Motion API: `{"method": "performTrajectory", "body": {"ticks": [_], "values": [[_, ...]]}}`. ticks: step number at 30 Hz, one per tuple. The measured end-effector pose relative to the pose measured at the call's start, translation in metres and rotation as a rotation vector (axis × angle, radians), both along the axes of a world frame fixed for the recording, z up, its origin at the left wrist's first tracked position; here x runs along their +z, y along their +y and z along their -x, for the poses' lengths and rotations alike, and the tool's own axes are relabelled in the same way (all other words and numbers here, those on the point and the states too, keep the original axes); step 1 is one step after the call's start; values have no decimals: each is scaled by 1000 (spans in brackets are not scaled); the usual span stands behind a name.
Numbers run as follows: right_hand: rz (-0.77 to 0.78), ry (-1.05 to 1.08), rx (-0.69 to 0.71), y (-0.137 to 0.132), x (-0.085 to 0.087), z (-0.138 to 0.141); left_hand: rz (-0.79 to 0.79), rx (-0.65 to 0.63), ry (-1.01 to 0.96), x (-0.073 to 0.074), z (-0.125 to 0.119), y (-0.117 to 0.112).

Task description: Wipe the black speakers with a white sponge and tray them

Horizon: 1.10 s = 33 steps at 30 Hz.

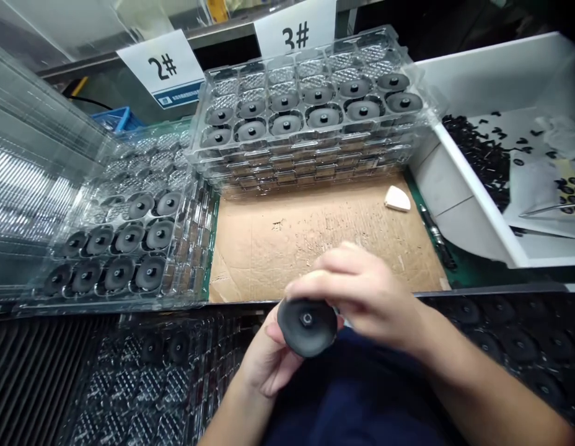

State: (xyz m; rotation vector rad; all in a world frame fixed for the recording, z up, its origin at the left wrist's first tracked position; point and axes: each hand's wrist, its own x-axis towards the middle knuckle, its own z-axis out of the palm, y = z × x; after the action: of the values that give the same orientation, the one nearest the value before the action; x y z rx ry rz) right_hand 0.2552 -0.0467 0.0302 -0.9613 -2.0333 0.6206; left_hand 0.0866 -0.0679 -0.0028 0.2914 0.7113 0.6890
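Note:
Just in front of my body I hold up a black round disc [299, 337] with a raised hub in its middle, its concave face toward me. The fingers of my left hand [273, 365] are closed around its lower left side and underside. From the right, my right hand [362, 291] curls over the disc's upper edge, its fingers closed against the rim. Part of each hand's grip is hidden behind the disc. Beyond my hands lies a worn cardboard sheet [254, 235].
A stack of clear trays [310, 148] with similar black discs stands at the back. More clear trays [176, 260] with discs are at left. To the right are a white bin [482, 210] of small black parts, a white wedge-shaped piece [398, 199] and a dark pen-like tool [437, 238].

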Motion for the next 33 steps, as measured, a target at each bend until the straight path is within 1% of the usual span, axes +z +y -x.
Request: {"method": "performTrajectory", "body": {"ticks": [3, 4, 6, 8, 10, 11, 12, 13, 14, 15, 16, 17, 18, 19, 20, 21, 22, 24, 25, 27, 28, 29, 30, 31, 33], "values": [[273, 69, -291, -9, -21, -8, 32, 2, -155, -1, 9, 0], [387, 106, -348, -16, -31, -9, 43, 6, -200, -3, 12, 0], [608, 172, -369, -34, -52, -10, 46, 2, -263, -6, 17, 0], [793, 201, -324, -49, -71, -12, 46, -14, -303, -8, 18, 1], [908, 195, -324, -57, -80, -18, 43, -30, -331, -7, 18, 2], [927, 186, -358, -58, -79, -22, 40, -38, -336, -7, 17, 3], [917, 178, -405, -57, -74, -26, 35, -47, -336, -6, 15, 4], [868, 177, -456, -55, -65, -29, 29, -55, -331, -5, 14, 4], [779, 183, -502, -52, -53, -29, 25, -64, -321, -4, 12, 4], [651, 189, -532, -49, -39, -28, 21, -71, -312, -3, 9, 4], [500, 186, -527, -45, -25, -23, 14, -79, -299, -2, 7, 3], [331, 172, -483, -42, -12, -17, 7, -82, -272, -2, 5, 2], [165, 143, -399, -38, -1, -10, 0, -82, -230, -1, 4, 1], [27, 104, -297, -34, 7, -2, -8, -77, -178, -1, 4, 1], [-60, 53, -198, -31, 11, 5, -18, -66, -125, -1, 5, 0], [-85, -7, -123, -27, 13, 11, -26, -50, -77, -2, 6, 0], [-61, -68, -95, -24, 14, 15, -29, -34, -41, -3, 8, 0], [37, -191, -139, -19, 13, 18, -38, -9, -16, -5, 11, 1], [49, -230, -165, -17, 12, 19, -47, -7, -9, -6, 11, 1], [-32, -193, -139, -14, 12, 19, -72, -27, 10, -7, 9, 1], [-80, -139, -99, -14, 13, 19, -86, -38, 18, -7, 8, 1], [-96, -90, -54, -13, 13, 19, -100, -48, 25, -7, 6, 1], [-73, -60, -28, -14, 13, 18, -107, -55, 28, -6, 5, 2], [-21, -64, -40, -14, 13, 18, -113, -51, 35, -5, 4, 3], [66, -146, -153, -15, 14, 19, -125, -33, 63, -5, 3, 4]]}}
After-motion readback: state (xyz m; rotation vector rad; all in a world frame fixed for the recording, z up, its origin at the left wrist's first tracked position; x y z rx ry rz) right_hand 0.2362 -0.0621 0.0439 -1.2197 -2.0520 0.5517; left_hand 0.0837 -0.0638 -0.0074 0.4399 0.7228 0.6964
